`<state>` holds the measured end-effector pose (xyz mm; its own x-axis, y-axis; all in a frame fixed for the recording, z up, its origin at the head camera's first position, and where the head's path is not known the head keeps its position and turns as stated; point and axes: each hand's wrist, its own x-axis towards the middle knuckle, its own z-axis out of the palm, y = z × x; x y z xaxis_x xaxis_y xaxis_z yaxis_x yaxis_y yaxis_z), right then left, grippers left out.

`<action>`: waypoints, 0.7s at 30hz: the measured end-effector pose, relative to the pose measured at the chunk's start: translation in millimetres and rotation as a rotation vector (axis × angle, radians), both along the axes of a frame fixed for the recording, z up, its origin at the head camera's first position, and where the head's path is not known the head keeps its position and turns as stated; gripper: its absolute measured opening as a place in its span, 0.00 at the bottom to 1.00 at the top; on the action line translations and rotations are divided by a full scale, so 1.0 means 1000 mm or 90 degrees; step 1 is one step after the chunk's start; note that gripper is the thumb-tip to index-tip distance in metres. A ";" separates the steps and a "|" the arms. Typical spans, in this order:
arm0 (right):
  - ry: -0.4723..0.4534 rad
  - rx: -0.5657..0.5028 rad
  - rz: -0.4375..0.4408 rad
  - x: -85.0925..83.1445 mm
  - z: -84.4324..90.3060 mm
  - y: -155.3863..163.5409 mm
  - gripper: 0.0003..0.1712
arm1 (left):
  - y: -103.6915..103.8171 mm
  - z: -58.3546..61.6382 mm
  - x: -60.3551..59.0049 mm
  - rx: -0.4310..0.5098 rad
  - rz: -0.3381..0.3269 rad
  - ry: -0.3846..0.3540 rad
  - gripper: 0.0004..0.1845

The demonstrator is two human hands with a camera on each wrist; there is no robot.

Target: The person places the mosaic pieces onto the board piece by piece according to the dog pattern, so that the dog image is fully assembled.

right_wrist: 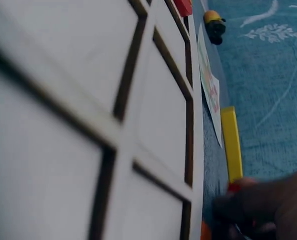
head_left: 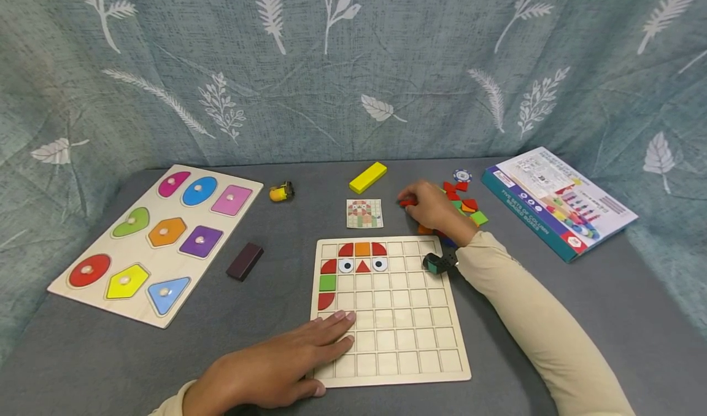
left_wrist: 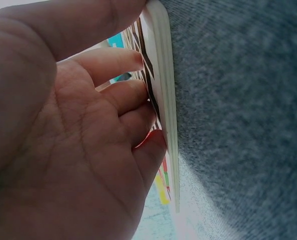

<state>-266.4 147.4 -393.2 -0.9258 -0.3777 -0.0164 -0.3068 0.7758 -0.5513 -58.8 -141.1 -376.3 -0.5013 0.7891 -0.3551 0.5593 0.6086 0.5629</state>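
Head view: yellow block (head_left: 367, 177) beyond pattern card (head_left: 364, 213).

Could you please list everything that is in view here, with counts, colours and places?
Grid board: 1, pale wood, centre, few tiles set top left.
Pattern card: 1, behind board.
Loose tiles: several, mixed colours, right rear.
Shape puzzle: 1, nine coloured shapes, left.
Yellow block: 1, rear centre.
Dark block: 1, left of board.
Toy car: 1, yellow, rear.
Box: 1, blue-edged, right.
Left hand: flat on board.
Right hand: pinches red tile.
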 end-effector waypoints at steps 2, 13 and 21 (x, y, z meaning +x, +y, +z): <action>-0.015 -0.009 0.024 0.000 0.001 0.001 0.13 | 0.000 0.000 0.000 0.000 0.002 0.002 0.36; 0.020 -0.089 0.037 0.010 0.006 0.008 0.07 | 0.000 0.001 0.000 0.003 0.003 0.004 0.37; 0.024 -0.124 0.081 0.023 0.010 0.003 0.14 | 0.001 0.001 0.000 -0.007 0.010 -0.004 0.37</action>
